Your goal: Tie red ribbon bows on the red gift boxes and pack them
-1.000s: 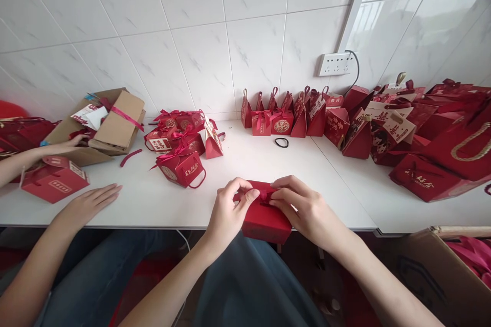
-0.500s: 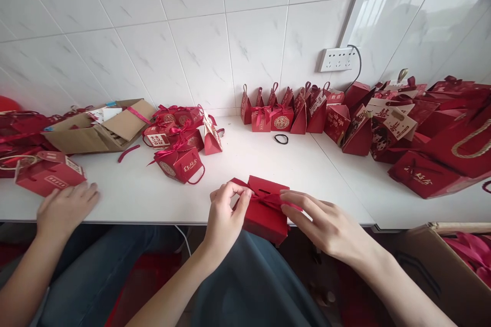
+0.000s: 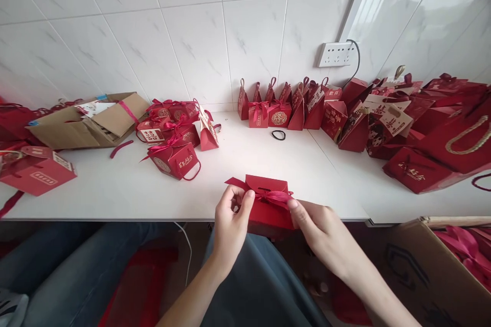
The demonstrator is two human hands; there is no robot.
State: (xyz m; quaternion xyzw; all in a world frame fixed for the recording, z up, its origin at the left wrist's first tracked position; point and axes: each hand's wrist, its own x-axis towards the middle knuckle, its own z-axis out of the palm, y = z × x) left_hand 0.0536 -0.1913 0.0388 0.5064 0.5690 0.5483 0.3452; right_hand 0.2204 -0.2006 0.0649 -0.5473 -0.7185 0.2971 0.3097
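Observation:
A red gift box (image 3: 268, 219) sits at the table's front edge, tilted toward me, with a slot in its top flap. Across it runs a crimson ribbon (image 3: 274, 196), tied in a bow. At the box's left side, my left hand (image 3: 235, 214) pinches the ribbon between thumb and forefinger. My right hand (image 3: 320, 225) grips the bow's right loop, its thumb on top and the fingers curled behind, partly hidden. Further up lies a finished-looking red box with a cord handle (image 3: 180, 161).
Red favor boxes (image 3: 297, 107) line the wall, with a larger pile (image 3: 429, 127) at right. A cardboard tray (image 3: 76, 135) and another red box (image 3: 40, 171) stand at left. A black hair tie (image 3: 278, 135) lies mid-table. Below right is a carton of ribbons (image 3: 410, 265).
My right hand has turned, thumb now on top of the bow loop, and the bow looks fuller. The neighbor's hand at left has left the view. The whole view has shifted slightly.

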